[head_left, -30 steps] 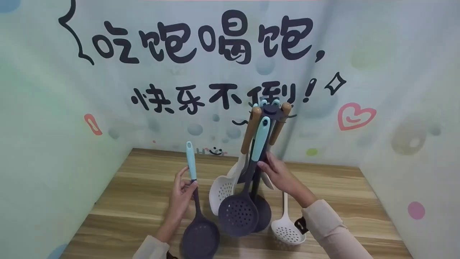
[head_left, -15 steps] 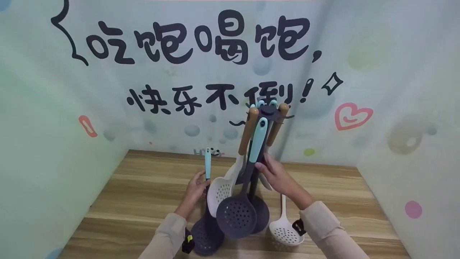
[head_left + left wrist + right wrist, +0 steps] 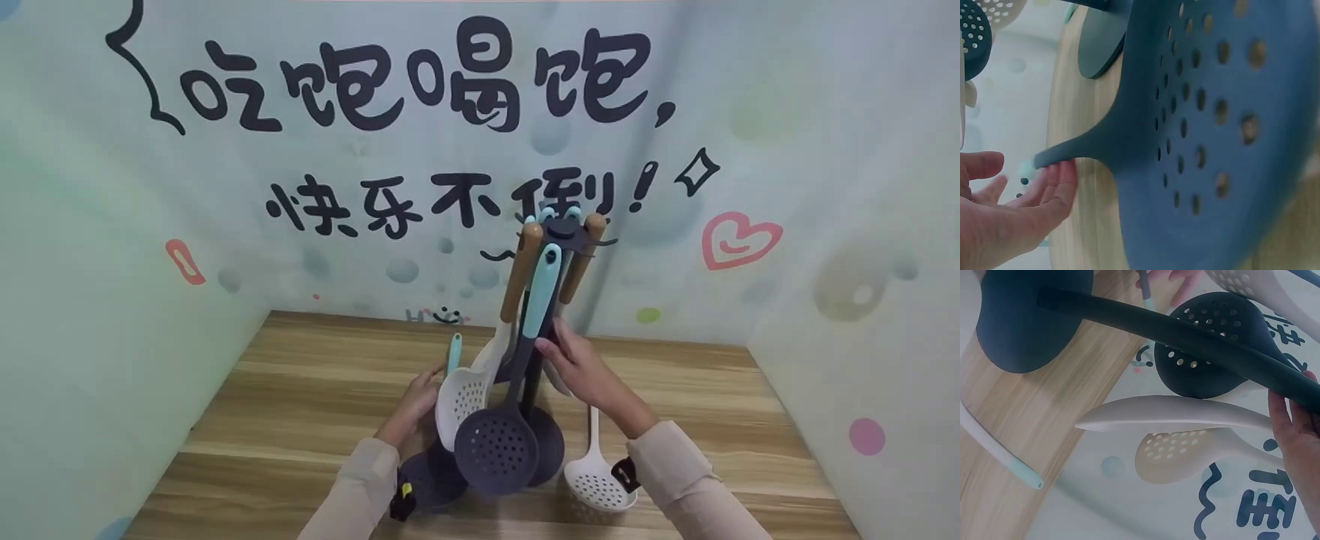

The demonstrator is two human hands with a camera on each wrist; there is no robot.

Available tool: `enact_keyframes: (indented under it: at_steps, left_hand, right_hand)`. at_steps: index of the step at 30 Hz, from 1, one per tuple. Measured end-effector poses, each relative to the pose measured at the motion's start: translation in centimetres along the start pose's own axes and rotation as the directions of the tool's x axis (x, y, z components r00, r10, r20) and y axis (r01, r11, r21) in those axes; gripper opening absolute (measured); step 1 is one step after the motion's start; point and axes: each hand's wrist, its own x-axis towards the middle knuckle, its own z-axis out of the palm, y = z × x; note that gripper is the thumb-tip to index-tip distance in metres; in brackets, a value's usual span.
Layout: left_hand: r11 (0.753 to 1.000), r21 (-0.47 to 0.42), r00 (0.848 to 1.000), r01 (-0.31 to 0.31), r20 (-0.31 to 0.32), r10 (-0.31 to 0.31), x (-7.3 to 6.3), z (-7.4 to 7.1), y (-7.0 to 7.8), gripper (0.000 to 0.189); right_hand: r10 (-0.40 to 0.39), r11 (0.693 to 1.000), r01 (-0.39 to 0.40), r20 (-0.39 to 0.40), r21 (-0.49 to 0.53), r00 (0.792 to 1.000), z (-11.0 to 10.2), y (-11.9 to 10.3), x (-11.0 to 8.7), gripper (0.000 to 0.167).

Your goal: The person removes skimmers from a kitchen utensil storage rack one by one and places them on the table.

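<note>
In the left wrist view a dark grey skimmer (image 3: 1202, 112) with a round perforated head fills the near side, tilted. My left hand (image 3: 1022, 219) curls its fingers against the skimmer's shaft, with the thumb standing off it. In the head view the left hand (image 3: 412, 409) is partly behind hanging utensils, and the skimmer's light blue handle (image 3: 454, 352) shows above it. My right hand (image 3: 589, 367) grips the dark pole (image 3: 1185, 340) of a utensil stand. From the stand hang another grey skimmer (image 3: 495, 454), a white perforated spoon (image 3: 465, 394) and wooden-handled utensils.
A white skimmer (image 3: 600, 484) lies on the wooden table (image 3: 300, 420) right of the stand. The stand's dark base (image 3: 1033, 332) rests on the table. A printed backdrop (image 3: 420, 165) rises behind, with walls at both sides.
My left hand has moved right and away, carrying the skimmer toward the stand's left side. The skimmer's handle has lowered. The right hand keeps its place on the pole.
</note>
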Motion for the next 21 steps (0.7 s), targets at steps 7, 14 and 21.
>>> enact_keyframes:
  at_steps: [7, 14, 21]
  left_hand:
    - [0.990, -0.057, 0.986, 0.128, 0.114, -0.121, -1.0, -0.5, -0.2, 0.032]
    - [0.988, -0.019, 0.980, 0.150, 0.133, -0.146, -1.2, -0.8, -0.6, 0.021]
    - [0.984, -0.096, 0.986, 0.150, 0.092, -0.141, -1.0, -0.7, -0.8, 0.016]
  right_hand:
    - [-0.014, 0.999, 0.014, 0.008, 0.037, 1.000, -0.2, 0.0, -0.2, 0.035]
    - [0.043, 0.998, -0.043, -0.004, 0.049, 0.999, 0.1, -0.4, -0.2, 0.034]
    - [0.006, 0.999, -0.013, -0.135, -0.051, 0.991, 1.8, -1.2, -0.3, 0.016]
